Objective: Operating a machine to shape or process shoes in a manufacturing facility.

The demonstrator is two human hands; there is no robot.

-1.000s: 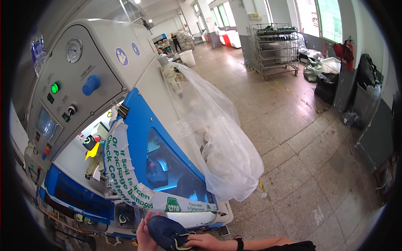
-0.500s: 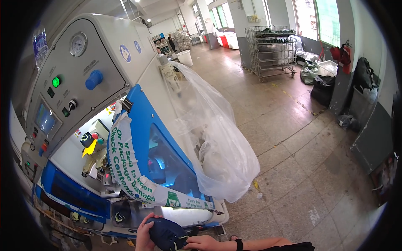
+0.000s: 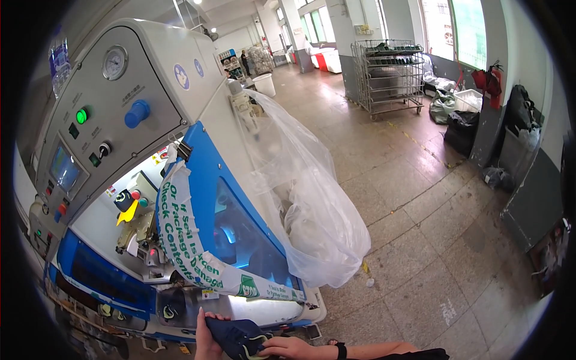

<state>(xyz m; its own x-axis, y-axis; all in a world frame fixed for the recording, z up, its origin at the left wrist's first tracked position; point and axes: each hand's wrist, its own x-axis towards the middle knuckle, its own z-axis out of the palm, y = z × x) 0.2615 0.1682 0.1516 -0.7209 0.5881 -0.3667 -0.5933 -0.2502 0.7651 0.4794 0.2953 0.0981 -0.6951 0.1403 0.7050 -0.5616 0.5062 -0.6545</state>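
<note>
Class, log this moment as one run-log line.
hands: both hands hold dark folded garment | place: front of blue-and-white machine | beside: clear plastic bag

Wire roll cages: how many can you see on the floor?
1: a wire roll cage stands at the far side of the tiled floor, near the windows, loaded with dark items. More racks farther back down the hall are too small to tell.
</note>
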